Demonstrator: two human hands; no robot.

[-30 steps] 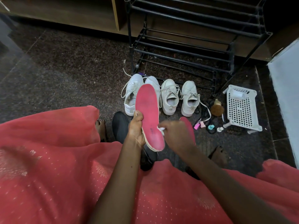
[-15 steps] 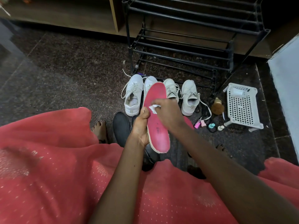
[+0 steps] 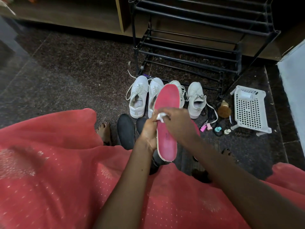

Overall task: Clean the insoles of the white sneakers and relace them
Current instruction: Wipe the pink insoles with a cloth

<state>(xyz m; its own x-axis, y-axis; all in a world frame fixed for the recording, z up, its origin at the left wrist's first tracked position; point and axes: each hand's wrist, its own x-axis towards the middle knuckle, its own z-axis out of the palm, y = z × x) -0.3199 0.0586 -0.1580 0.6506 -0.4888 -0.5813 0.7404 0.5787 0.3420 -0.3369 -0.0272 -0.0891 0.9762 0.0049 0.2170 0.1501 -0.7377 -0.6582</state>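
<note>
You are gripping the pink insole (image 3: 167, 142) along its left edge with your left hand (image 3: 149, 132), fingers curled round it. Your right hand (image 3: 179, 123) is pinching a white wipe (image 3: 160, 116) against the insole's middle, having travelled up from its heel; wiping is progressing toeward. Beyond the insole, the white sneakers (image 3: 138, 96) are standing, laces slack.

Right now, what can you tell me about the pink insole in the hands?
The pink insole is foot-shaped, foam-like, with a pale worn rim and a dark mark toward its heel. It is held above the floor, toe end pointing away. The left hand grips its left edge; the right hand pinches a white cloth against its middle.
</note>
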